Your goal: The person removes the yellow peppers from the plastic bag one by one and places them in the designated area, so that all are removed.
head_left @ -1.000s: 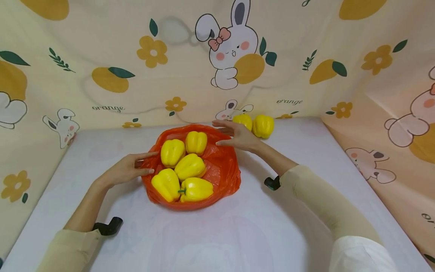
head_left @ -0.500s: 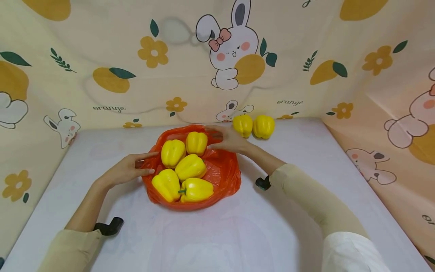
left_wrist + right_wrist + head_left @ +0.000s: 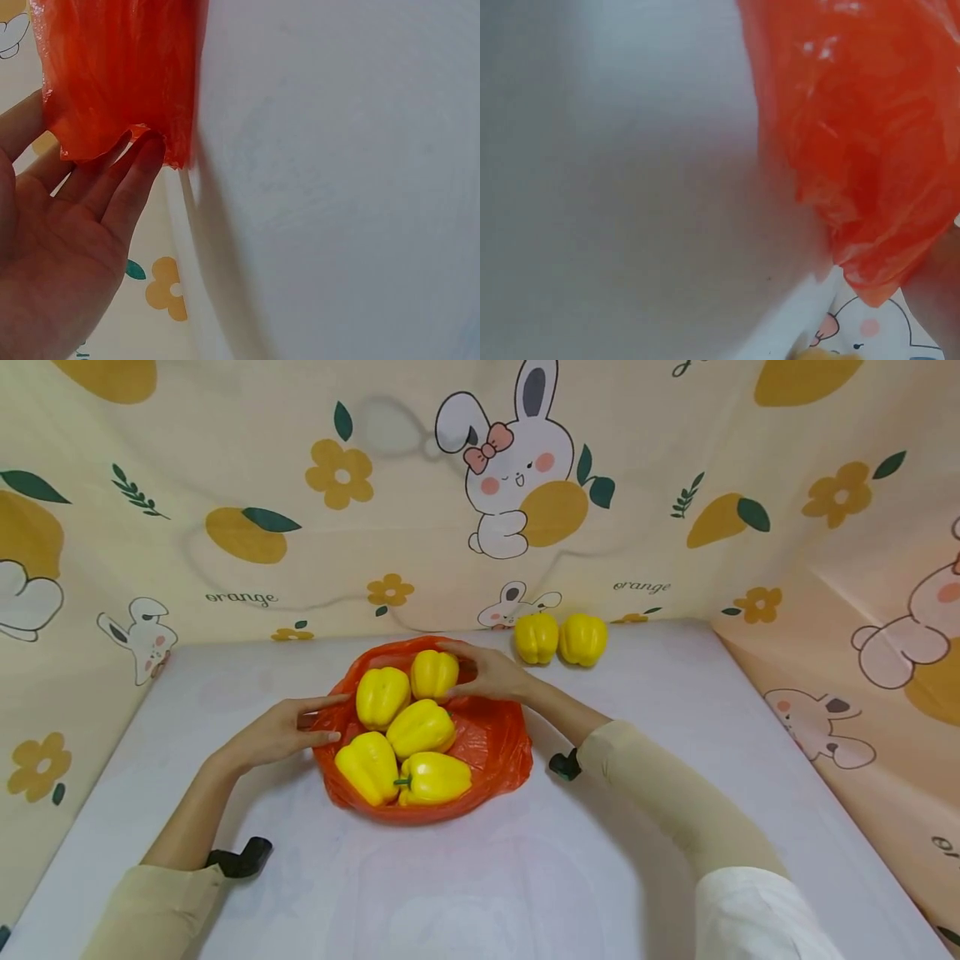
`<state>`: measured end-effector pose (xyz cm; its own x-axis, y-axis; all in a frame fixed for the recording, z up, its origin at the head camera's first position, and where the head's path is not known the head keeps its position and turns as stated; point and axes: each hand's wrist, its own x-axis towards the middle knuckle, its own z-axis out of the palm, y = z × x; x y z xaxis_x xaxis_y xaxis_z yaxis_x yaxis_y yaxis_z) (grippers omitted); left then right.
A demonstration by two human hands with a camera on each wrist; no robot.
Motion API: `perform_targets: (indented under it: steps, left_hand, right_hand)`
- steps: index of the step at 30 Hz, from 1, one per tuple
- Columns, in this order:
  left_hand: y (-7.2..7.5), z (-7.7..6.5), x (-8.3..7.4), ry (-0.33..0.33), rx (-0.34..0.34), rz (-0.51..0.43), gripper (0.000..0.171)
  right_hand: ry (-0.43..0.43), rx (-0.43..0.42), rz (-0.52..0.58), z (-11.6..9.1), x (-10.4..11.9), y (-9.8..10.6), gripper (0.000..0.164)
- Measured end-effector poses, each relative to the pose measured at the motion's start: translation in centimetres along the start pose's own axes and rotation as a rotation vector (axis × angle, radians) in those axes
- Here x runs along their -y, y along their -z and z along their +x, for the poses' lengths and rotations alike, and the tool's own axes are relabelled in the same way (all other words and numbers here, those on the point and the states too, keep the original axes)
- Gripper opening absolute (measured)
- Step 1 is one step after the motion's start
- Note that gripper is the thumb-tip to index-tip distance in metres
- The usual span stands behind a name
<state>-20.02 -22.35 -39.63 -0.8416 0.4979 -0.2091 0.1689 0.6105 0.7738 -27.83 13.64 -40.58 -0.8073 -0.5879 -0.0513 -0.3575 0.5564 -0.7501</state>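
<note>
A red plastic bag (image 3: 480,739), its mouth spread wide, lies on the table with several yellow bell peppers in it. My left hand (image 3: 273,735) rests on the bag's left side with nearly straight fingers. In the left wrist view its fingertips touch the red plastic edge. At the back of the bag, my right hand (image 3: 491,675) reaches over the rim and holds the rear yellow bell pepper (image 3: 433,675), with the thumb in front and the fingers behind. That grip is hidden in the right wrist view, where the bag's side (image 3: 862,135) fills the right part.
Two more yellow bell peppers (image 3: 536,638) stand side by side on the table (image 3: 480,893), behind the bag to the right, close to the right forearm. A patterned cloth (image 3: 420,543) with rabbits and flowers hangs at the back and sides. Black wrist devices (image 3: 243,858) project from both forearms.
My right hand has moved left from beside the two outside peppers, over the bag's rim to the rear pepper inside. The left hand has kept its place on the bag.
</note>
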Motion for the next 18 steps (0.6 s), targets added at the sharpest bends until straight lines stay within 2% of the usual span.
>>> perform_targets:
  steps: [8,18]
  left_hand:
    - [0.1,0.0,0.0,0.005,0.007,0.015,0.062]
    - [-0.1,0.1,-0.1,0.020,0.011,0.016,0.063]
  right_hand:
    - [-0.029,0.008,-0.055,0.5,0.2,-0.6,0.089]
    - [-0.031,-0.070,-0.123,0.7,-0.2,-1.2,0.085]
